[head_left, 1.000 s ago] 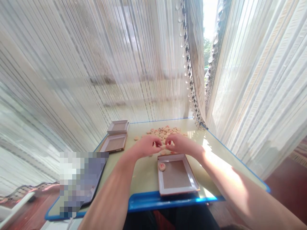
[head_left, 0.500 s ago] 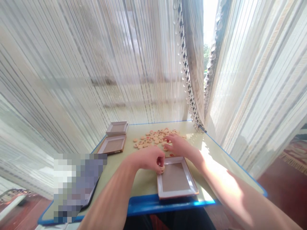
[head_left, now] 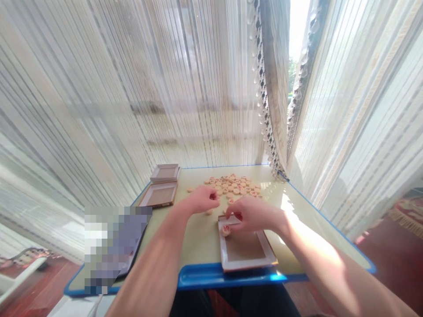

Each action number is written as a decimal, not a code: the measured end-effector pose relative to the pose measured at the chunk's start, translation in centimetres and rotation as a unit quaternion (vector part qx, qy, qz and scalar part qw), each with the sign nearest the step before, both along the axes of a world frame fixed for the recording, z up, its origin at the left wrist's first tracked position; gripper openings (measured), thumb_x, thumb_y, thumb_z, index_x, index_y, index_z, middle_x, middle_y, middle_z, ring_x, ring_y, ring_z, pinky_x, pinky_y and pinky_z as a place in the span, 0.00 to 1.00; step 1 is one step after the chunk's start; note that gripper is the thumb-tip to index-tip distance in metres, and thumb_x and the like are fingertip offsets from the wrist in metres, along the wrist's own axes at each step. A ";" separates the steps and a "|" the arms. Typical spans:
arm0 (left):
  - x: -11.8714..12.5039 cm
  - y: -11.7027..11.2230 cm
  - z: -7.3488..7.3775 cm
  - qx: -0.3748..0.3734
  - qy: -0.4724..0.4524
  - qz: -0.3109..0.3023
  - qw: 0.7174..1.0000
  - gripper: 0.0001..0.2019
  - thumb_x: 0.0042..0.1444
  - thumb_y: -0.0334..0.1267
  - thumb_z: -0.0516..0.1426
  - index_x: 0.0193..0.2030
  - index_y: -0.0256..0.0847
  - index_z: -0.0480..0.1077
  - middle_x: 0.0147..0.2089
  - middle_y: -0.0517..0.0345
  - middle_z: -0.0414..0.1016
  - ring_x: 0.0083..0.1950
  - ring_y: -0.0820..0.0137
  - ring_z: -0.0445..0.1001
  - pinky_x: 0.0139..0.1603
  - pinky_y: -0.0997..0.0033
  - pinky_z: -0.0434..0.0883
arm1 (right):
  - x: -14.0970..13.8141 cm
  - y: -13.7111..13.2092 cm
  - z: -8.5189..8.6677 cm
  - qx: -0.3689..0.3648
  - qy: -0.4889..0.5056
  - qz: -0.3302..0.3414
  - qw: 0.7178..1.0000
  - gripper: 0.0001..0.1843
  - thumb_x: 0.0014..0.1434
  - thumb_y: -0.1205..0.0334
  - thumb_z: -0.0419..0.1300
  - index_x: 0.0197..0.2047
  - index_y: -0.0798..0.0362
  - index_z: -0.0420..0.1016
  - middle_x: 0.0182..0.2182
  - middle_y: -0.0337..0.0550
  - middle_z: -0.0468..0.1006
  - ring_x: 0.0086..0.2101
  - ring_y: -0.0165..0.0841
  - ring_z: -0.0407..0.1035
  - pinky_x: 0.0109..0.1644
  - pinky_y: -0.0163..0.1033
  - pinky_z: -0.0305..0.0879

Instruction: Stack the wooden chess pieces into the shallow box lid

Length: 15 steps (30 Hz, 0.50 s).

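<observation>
Round wooden xiangqi pieces (head_left: 236,191), some with red characters, lie in a loose cluster on the table. My left hand (head_left: 204,199) is at the cluster's near left side, its fingers pinched together; what they hold, if anything, is hidden. A shallow open box (head_left: 221,253) with white inner walls and a brown bottom stands near the front edge. Over its far left part is my right hand (head_left: 253,215), fingers curled together, their contents hidden. Just under those fingertips, one red-marked piece (head_left: 226,230) sits inside the box by the left wall.
Two more shallow boxes, a brown-edged one (head_left: 160,194) and a pale one (head_left: 165,172), stand at the far left. A dark-edged flat object (head_left: 127,246), mostly blurred out, lies on the left. The table has a blue rim (head_left: 198,277). Striped sheer curtains (head_left: 198,88) hang behind.
My left hand has moved from the box up to the pieces, leaving one piece in the box. My right hand has come back from the cluster to over the box.
</observation>
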<state>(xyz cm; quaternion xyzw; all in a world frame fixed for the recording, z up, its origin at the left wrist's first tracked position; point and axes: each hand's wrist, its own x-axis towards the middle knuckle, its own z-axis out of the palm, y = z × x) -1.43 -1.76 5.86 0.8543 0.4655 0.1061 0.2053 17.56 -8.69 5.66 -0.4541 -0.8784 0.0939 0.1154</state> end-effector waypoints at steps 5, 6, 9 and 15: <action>1.1 -0.3 -0.6 0.020 0.021 -0.017 0.999 0.05 0.43 0.38 0.54 0.26 0.39 0.67 0.25 0.62 0.69 0.27 0.74 0.65 0.25 0.76 0.57 | -0.6 -0.6 -0.6 -0.020 -0.012 0.030 0.999 0.10 0.46 0.55 0.59 0.34 0.44 0.78 0.20 0.35 0.72 0.20 0.26 0.58 0.24 0.32 0.48; 1.2 -0.4 -0.6 0.025 0.023 -0.020 0.999 0.05 0.43 0.37 0.54 0.26 0.38 0.67 0.25 0.62 0.69 0.27 0.74 0.65 0.25 0.76 0.57 | -0.7 -0.5 -0.7 -0.021 -0.010 0.030 0.999 0.10 0.46 0.56 0.59 0.33 0.44 0.78 0.20 0.35 0.72 0.21 0.26 0.58 0.24 0.32 0.49; 1.4 -0.7 -0.5 0.038 0.020 -0.022 0.999 0.05 0.44 0.37 0.54 0.26 0.38 0.68 0.25 0.62 0.69 0.28 0.74 0.65 0.25 0.76 0.57 | -0.5 -0.3 -0.5 -0.019 -0.005 0.018 1.000 0.10 0.48 0.55 0.58 0.33 0.45 0.78 0.21 0.35 0.72 0.21 0.26 0.58 0.24 0.32 0.49; 1.3 -0.5 -0.7 0.036 0.018 -0.008 0.999 0.07 0.45 0.38 0.53 0.27 0.38 0.69 0.25 0.62 0.69 0.27 0.74 0.65 0.24 0.76 0.56 | -0.1 -0.4 0.3 -0.007 -0.004 0.007 1.000 0.14 0.49 0.50 0.58 0.35 0.47 0.77 0.23 0.36 0.72 0.22 0.26 0.58 0.25 0.32 0.48</action>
